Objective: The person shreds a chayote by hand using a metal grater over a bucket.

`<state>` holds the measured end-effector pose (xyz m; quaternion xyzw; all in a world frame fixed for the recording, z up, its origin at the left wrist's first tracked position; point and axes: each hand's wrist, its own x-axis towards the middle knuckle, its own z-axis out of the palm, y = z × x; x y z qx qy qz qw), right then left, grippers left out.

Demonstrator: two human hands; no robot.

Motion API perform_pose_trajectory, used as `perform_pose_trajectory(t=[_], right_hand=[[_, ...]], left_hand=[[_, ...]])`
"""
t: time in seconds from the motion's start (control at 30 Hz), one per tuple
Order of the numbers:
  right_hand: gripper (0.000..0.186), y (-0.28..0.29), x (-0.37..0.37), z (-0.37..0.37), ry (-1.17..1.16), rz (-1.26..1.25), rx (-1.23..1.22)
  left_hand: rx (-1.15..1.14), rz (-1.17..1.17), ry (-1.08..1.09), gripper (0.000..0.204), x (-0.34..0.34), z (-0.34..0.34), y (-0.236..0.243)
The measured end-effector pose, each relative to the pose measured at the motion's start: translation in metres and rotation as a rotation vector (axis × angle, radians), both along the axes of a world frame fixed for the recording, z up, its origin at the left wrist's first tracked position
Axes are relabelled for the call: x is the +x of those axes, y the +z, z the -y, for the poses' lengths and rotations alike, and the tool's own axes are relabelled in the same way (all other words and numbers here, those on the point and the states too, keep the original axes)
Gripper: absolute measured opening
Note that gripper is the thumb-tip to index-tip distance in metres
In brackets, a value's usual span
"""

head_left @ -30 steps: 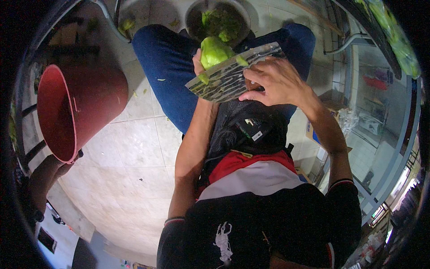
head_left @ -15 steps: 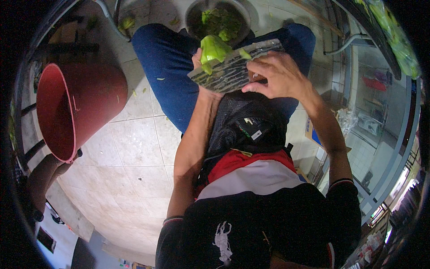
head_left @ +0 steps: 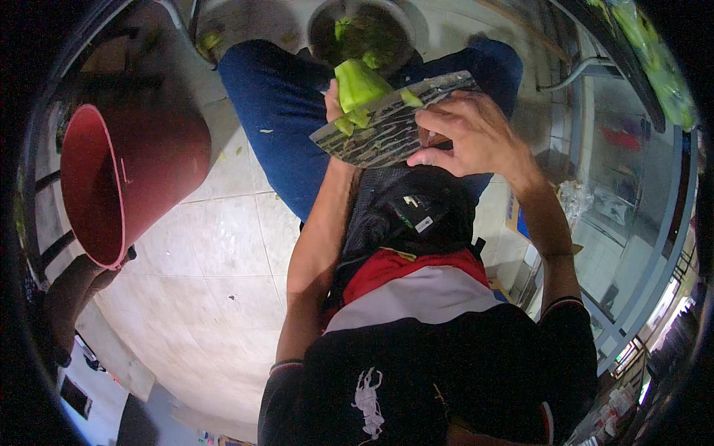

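My left hand (head_left: 333,102) is closed around a bright green vegetable (head_left: 361,85) with flat cut faces; the blade hides most of its fingers. I cannot make out the vegetable's exact kind. Gripped in my right hand (head_left: 476,134) is a cleaver (head_left: 372,137), its wide, streaked blade slanting across in front of the vegetable. Only a little of the brown handle shows between my right fingers and thumb. Small green pieces (head_left: 357,117) cling to the blade's upper part, beside the vegetable. Both hands are above my lap.
A metal basin (head_left: 405,52) with green pieces in it stands on the floor beyond my hands. At the left, a red bucket (head_left: 160,160) lies tipped toward me. Grey metal framing (head_left: 673,215) runs along the right, with bagged green produce (head_left: 647,67) at the upper right.
The cleaver and my right hand have come slightly nearer to me, and the blade shows more of its flat side. The vegetable has turned a little in my left hand.
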<state>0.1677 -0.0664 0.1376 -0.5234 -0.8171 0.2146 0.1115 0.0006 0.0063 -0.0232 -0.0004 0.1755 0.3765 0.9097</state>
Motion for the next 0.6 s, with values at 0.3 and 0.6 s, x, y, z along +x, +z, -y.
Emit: perform_pose_trajectory(t=[0.3, 0.6], right_hand=[[0.046, -0.009, -0.006, -0.006, 0.012, 0.038, -0.036], [0.044, -0.007, -0.007, -0.007, 0.027, 0.016, -0.064]], left_hand=[[0.051, -0.044, 0.065, 0.046, 0.004, 0.002, -0.001], [0.047, -0.031, 0.02, 0.048, 0.004, 0.0, -0.008]])
